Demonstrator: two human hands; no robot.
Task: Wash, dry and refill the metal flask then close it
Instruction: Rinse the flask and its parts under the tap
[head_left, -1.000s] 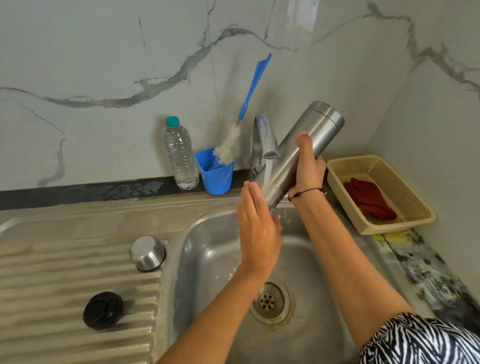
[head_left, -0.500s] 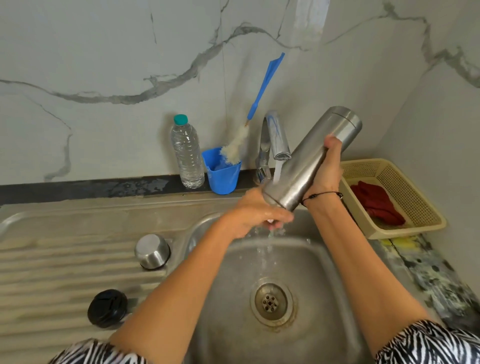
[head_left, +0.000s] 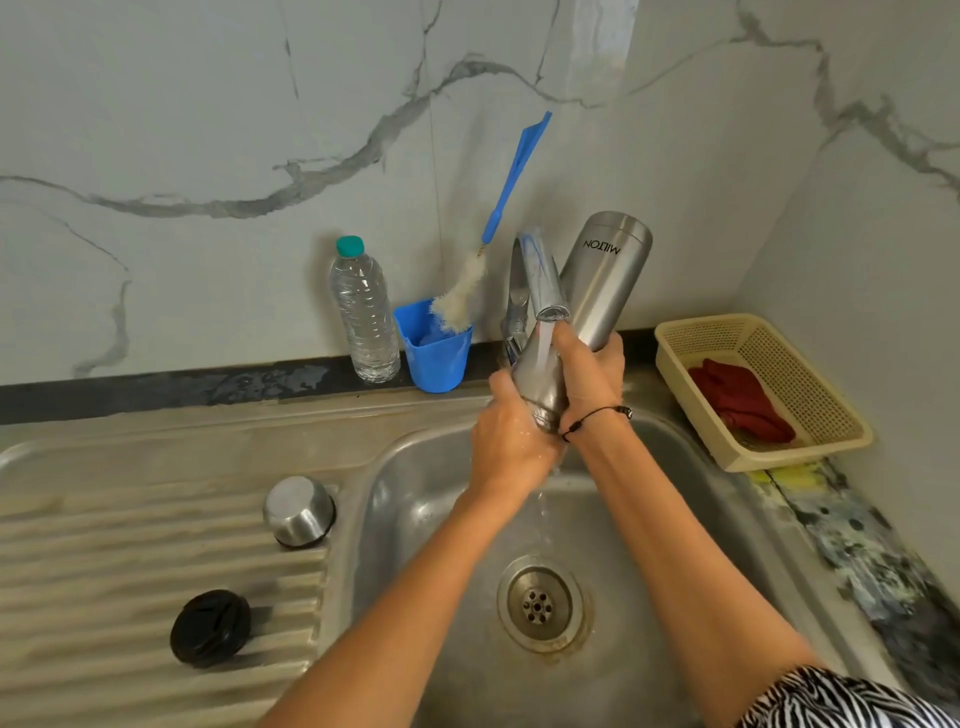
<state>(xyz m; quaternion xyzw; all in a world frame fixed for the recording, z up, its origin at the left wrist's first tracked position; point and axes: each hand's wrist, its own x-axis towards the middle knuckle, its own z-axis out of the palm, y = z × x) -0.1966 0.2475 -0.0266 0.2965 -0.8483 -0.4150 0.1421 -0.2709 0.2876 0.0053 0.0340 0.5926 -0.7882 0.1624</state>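
The metal flask (head_left: 602, 280) is held upside down and tilted over the sink (head_left: 649, 519), its mouth pointing down. Water runs from the tap (head_left: 543, 280) onto its lower body. My right hand (head_left: 592, 379) grips the flask around its middle. My left hand (head_left: 511, 436) is wrapped around the neck end near the mouth. The steel cap (head_left: 298, 512) stands on the draining board beside the basin. The black inner stopper (head_left: 210, 626) lies nearer me on the same board.
A clear water bottle (head_left: 363, 317) and a blue cup (head_left: 434, 348) holding a bottle brush (head_left: 498, 223) stand by the wall left of the tap. A beige basket (head_left: 831, 395) with a red cloth (head_left: 740, 400) sits on the right counter.
The flask has swung more upright under the tap. My left hand went from an open palm below the stream to gripping the flask's neck end.
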